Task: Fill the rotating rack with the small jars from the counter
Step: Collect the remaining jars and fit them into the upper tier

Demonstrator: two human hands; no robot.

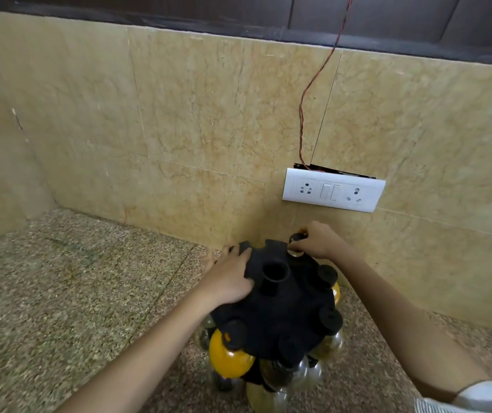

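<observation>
A black rotating rack (pixel 280 305) stands on the speckled counter close to the wall. Several small jars with black lids hang in its slots; one near the front left holds yellow powder (pixel 229 357). My left hand (pixel 229 278) lies flat on the rack's top at its left side, fingers over the edge. At the far right edge of the rack, my right hand (pixel 317 241) pinches the black lid of a small jar (pixel 296 238). That jar's body is mostly hidden by the rack.
The counter (pixel 74 287) of speckled granite runs left into a corner of beige tiled wall. A white socket and switch plate (pixel 332 190) sits on the wall just above the rack, with a red wire (pixel 307 93) running up from it.
</observation>
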